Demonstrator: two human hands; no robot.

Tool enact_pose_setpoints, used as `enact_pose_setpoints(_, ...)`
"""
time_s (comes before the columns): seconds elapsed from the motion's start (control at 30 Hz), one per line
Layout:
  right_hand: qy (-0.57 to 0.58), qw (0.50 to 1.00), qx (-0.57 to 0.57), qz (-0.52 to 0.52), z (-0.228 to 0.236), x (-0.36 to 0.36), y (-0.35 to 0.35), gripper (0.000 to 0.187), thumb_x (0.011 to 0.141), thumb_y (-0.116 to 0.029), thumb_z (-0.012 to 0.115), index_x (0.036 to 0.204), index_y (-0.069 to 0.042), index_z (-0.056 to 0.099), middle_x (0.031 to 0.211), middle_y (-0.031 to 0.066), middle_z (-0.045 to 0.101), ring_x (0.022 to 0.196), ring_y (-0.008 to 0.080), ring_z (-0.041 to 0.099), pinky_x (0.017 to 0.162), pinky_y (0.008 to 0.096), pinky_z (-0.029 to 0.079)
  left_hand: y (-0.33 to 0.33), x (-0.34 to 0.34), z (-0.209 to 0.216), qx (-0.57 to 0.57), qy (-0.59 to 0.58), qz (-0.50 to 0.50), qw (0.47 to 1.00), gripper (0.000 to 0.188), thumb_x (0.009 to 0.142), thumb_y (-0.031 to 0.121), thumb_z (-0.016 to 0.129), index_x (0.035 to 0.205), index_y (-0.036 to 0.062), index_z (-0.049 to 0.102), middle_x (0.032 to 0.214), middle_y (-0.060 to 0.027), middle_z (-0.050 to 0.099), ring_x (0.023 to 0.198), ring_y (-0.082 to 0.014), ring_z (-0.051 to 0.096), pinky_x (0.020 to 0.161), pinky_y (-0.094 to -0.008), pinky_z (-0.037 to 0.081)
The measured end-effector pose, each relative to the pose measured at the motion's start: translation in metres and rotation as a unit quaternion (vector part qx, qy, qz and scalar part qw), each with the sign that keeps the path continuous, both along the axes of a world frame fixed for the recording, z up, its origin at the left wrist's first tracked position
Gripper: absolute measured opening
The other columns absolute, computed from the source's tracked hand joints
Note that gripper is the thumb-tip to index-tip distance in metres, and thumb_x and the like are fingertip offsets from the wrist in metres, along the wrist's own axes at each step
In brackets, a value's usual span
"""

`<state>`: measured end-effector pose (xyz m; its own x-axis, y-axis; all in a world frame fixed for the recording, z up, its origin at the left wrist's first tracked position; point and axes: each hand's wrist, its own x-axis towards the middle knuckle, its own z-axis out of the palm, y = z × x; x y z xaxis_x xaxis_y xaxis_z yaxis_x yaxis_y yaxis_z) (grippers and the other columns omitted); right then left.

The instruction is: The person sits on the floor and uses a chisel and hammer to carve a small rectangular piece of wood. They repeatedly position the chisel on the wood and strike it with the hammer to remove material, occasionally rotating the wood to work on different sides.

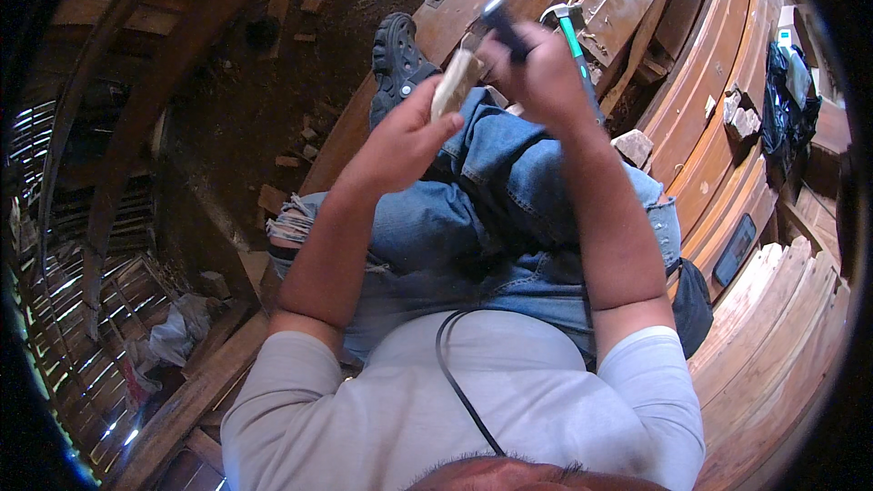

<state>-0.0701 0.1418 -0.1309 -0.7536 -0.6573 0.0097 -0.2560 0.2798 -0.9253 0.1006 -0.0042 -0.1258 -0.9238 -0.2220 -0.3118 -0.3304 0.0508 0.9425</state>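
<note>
My left hand (pixel 406 147) is closed on a pale, rough-sided chunk (pixel 452 89), held up above my lap; I cannot tell whether it is stone or wood. Close beside it, my right hand (pixel 543 75) grips a dark-handled tool (pixel 507 29) with a rounded end pointing up and to the left. Motion blurs this hand, and the tool's working end is hidden. Just beyond my right wrist lies a hammer (pixel 572 40) with a green and black handle, its metal head toward the far side.
Long wooden boards (pixel 700 95) are stacked to my right, bearing pale rough chunks (pixel 633 147), a phone (pixel 734 250) and a black plastic bag (pixel 789 100). My crossed legs in jeans (pixel 509 164) sit below my hands. Scraps (pixel 287 162) lie on the dark floor at left.
</note>
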Motion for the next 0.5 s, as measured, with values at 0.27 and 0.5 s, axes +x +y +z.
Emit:
enact_pose_setpoints(0.27,0.127,0.986,0.024,-0.105,-0.005,-0.084,0.061,0.029,0.101,-0.033,0.070,0.108,-0.007,0.079,0.095,0.0096,0.077,0.090,0.0182,0.073,0.084,0.0358,0.057,-0.021,0.007,0.008,0.419,0.053,0.007,0.906,0.044,0.110,0.034,0.042,0.139,0.0022,0.051,0.090,-0.0055,0.060,0.071,-0.0135,0.054,0.067,-0.0322,0.048)
enact_pose_setpoints(0.5,0.094,0.990,0.023,-0.098,0.004,-0.052,0.028,0.038,0.093,-0.039,0.076,0.101,-0.002,0.076,0.079,0.0167,0.072,0.076,0.0276,0.071,0.074,0.0402,0.054,-0.026,0.004,-0.003,0.494,0.030,0.080,0.865,0.044,0.110,0.032,0.037,0.141,0.0018,0.046,0.114,-0.0175,0.066,0.095,-0.0222,0.063,0.084,-0.0347,0.050)
